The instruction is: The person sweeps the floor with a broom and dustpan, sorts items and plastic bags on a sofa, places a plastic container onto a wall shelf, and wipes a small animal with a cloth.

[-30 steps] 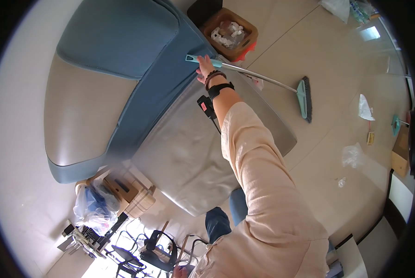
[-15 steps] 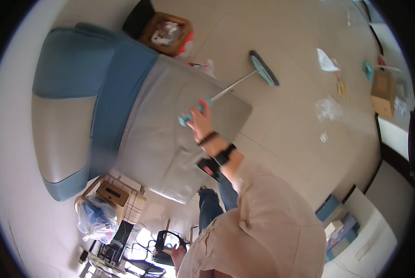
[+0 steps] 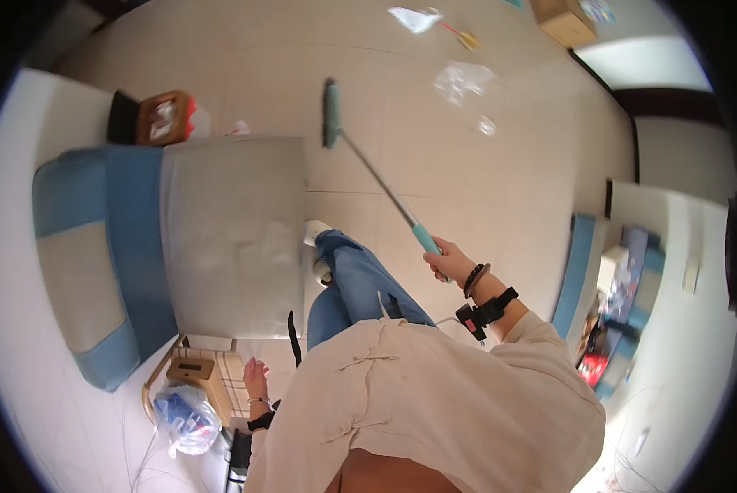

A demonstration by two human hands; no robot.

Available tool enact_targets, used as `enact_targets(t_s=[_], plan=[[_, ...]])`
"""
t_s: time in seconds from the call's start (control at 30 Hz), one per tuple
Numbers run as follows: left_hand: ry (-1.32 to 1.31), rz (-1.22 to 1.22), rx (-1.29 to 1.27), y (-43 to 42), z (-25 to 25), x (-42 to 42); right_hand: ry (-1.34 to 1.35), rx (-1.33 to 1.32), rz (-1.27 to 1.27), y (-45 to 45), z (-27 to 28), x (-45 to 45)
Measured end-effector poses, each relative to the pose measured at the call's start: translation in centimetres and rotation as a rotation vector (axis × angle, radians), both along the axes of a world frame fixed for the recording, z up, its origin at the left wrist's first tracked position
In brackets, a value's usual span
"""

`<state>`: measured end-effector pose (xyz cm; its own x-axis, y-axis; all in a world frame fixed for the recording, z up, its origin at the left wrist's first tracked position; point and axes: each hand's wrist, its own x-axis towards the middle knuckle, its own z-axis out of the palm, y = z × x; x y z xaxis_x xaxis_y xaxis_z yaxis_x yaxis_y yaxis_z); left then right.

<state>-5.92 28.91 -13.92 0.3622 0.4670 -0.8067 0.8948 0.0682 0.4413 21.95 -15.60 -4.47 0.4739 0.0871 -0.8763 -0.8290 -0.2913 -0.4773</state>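
Note:
My right hand (image 3: 448,260) is wrapped around the turquoise grip of a broom (image 3: 383,187). The broom's thin metal pole slants away to the upper left, ending in a teal head (image 3: 330,113) with dark bristles over the tiled floor. This head is just beyond the corner of the grey sofa seat (image 3: 233,238). Low on the left, my left hand (image 3: 256,380) hangs near the plaid-covered chair (image 3: 233,380), its fingers loosely apart and nothing in them.
Crumpled clear plastic (image 3: 464,82), a smaller plastic scrap (image 3: 487,126) and a white piece (image 3: 416,20) lie on the floor. A brown bin (image 3: 162,117) stands beside the sofa. A cardboard box (image 3: 562,23) is at the upper right; a bagged bundle (image 3: 187,419) sits lower left.
My right hand and the broom have moved off the sofa seat toward the right, over open floor. The view has turned, and my left hand shows more fully.

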Motion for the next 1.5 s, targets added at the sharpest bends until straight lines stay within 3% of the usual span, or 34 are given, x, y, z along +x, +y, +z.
enact_targets(t_s=[0.17,0.3,0.4,0.47,0.53,0.57,0.63,0.67,0.73,0.83,0.97,1.03,1.13,1.17,1.27,1.33,1.47,1.5], plan=[[-0.115,-0.267,-0.047,1.6,-4.3,-0.8,0.139,0.208,-0.288,-5.3,-0.8,-8.9],[-0.176,-0.371,0.016,0.7,-3.6,0.6,0.182,0.225,-0.395,-8.1,-0.8,-13.7],[-0.231,-0.398,-0.002,-0.8,-3.5,3.0,0.122,0.107,-0.393,-12.1,-0.1,-18.1],[-0.258,-0.575,0.032,-3.9,-2.2,6.2,-0.159,-0.256,-0.114,-14.8,-0.8,-21.8],[-0.277,-0.750,0.075,-7.6,-1.6,10.3,-0.331,-0.553,0.001,-16.5,-2.2,-26.2],[-0.263,-0.774,0.022,-9.6,-1.5,12.2,-0.247,-0.563,-0.055,-17.7,-2.4,-28.2],[-0.240,-0.896,-0.004,-14.9,-0.5,16.8,0.141,-0.329,-0.405,-19.6,-1.9,-30.9],[-0.233,-0.995,0.024,-18.1,0.5,19.3,0.148,-0.322,-0.425,-20.6,-2.1,-32.3],[-0.287,-1.412,0.149,-19.6,-3.3,24.1,0.294,-0.232,-0.659,-21.3,-2.7,-35.2],[-0.309,-1.207,0.045,-24.8,-2.9,28.0,0.221,-0.361,-0.668,-20.8,-1.3,-36.6],[-0.295,-1.153,0.035,-28.0,-1.2,31.4,0.204,-0.409,-0.752,-21.3,-1.1,-34.7],[-0.276,-1.191,0.081,-28.5,-1.2,33.0,0.565,0.073,-1.382,-23.2,-3.2,-33.4],[-0.361,-1.216,0.034,-27.6,-2.0,34.2,0.619,0.179,-1.311,-24.2,-4.3,-29.0],[-0.325,-1.220,0.022,-27.4,-1.7,35.0,0.682,0.302,-1.461,-24.1,-4.3,-26.7],[-0.248,-1.231,0.020,-27.0,-0.9,38.3,0.695,0.461,-1.451,-22.8,-4.0,-19.1],[-0.201,-1.252,0.025,-25.8,-0.8,41.2,0.617,0.721,-1.353,-21.6,-4.3,-13.4],[-0.208,-1.085,-0.108,-23.2,-3.6,48.8,0.446,0.524,-1.027,-19.5,-3.6,-0.7],[-0.219,-0.987,-0.131,-22.8,-4.2,50.5,0.425,0.606,-1.054,-19.1,-4.0,2.1]])
